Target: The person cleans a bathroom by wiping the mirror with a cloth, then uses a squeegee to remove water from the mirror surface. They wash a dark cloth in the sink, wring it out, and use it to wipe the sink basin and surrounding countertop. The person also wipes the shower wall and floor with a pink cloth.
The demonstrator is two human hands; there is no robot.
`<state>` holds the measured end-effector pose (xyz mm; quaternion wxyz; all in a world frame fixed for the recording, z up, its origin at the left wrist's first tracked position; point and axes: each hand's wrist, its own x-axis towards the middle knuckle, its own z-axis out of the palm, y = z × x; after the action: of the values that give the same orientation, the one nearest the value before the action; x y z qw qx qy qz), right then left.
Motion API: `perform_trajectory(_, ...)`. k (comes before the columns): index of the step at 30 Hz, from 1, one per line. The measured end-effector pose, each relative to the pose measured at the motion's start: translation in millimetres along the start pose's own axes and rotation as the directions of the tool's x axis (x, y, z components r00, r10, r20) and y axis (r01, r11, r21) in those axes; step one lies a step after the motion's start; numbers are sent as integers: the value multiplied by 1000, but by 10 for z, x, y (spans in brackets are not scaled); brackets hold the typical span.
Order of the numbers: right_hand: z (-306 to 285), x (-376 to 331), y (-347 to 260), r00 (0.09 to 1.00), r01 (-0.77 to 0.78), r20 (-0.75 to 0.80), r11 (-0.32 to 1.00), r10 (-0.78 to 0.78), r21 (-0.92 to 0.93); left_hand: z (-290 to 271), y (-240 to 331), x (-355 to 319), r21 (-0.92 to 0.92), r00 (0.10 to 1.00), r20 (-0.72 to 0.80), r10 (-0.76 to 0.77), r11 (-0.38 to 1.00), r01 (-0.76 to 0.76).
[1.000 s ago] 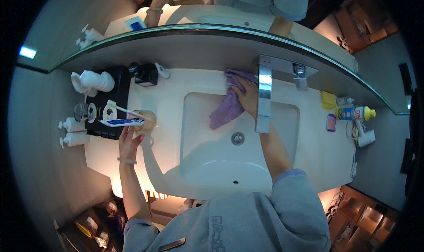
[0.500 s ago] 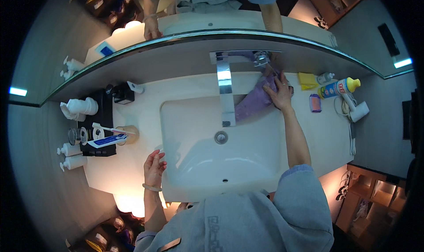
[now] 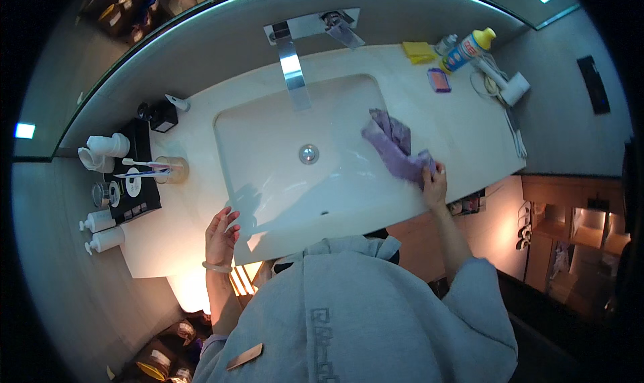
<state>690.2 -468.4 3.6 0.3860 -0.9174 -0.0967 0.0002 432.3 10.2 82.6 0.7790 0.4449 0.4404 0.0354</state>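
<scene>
My right hand (image 3: 435,183) grips one end of a purple cloth (image 3: 392,149) at the front right of the white sink basin (image 3: 282,181). The rest of the cloth hangs loosely over the basin's right side, partly folded on itself. Off the counter's front left edge hovers my left hand (image 3: 221,236), its fingers loosely bent and apart, holding nothing. A pale bracelet circles that wrist. Above the basin a flat chrome spout (image 3: 290,64) juts from the wall, with a chrome lever handle (image 3: 341,28) to its right.
At the back right are a yellow cloth (image 3: 418,53), a pink sponge (image 3: 439,80), a yellow-capped bottle (image 3: 467,51) and a white hair dryer (image 3: 513,87). A cup (image 3: 176,170) with toothbrushes and a black tray (image 3: 139,202) occupy the left. Behind runs a mirror.
My right hand has drawn the purple cloth from beside the faucet handle to the front right of the basin. The view has turned; toward the left, my left hand stays empty.
</scene>
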Motion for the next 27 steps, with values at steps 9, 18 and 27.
perform_trajectory(9, 613, -1503, -1201, 971, 100, 217, 995, -97, -1, 441, -502, -238, 349, 916, 347, -203, 934, 75)
perform_trajectory(18, 732, -1050, -2333, 852, 131, 350, 806, -388, 577, 791, -745, -129, -62, 946, 323, 25, 998, -6)
perform_trajectory(27, 240, -306, -2659, 838, -31, 443, 782, -319, 623, 759, 53, -566, 126, 896, 15, 445, 888, -443)
